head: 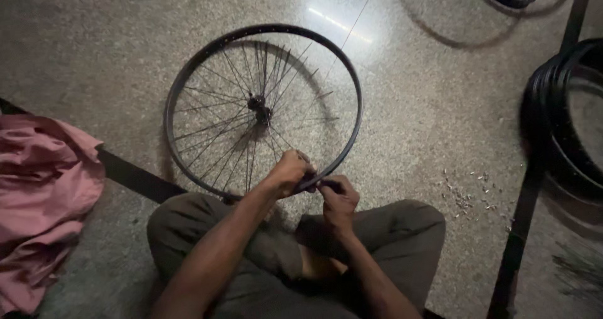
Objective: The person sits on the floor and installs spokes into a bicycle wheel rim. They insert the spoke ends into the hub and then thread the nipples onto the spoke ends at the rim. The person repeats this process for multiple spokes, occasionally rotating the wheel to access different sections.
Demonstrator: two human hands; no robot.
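We sit cross-legged on the speckled floor (427, 105) with a spoked wheel (262, 108) standing before our knees, its lower rim (188, 171) just above our lap. Our left hand (287, 173) is curled around the rim's near edge, while our right hand (338, 196) sits just beside it, fingers pinched shut on a small dark piece at the rim that we cannot make out. A pink cloth (44, 199) lies to our left, small metal bits (468, 193) are scattered to our right, and black tyres (559, 124) are stacked beyond them.
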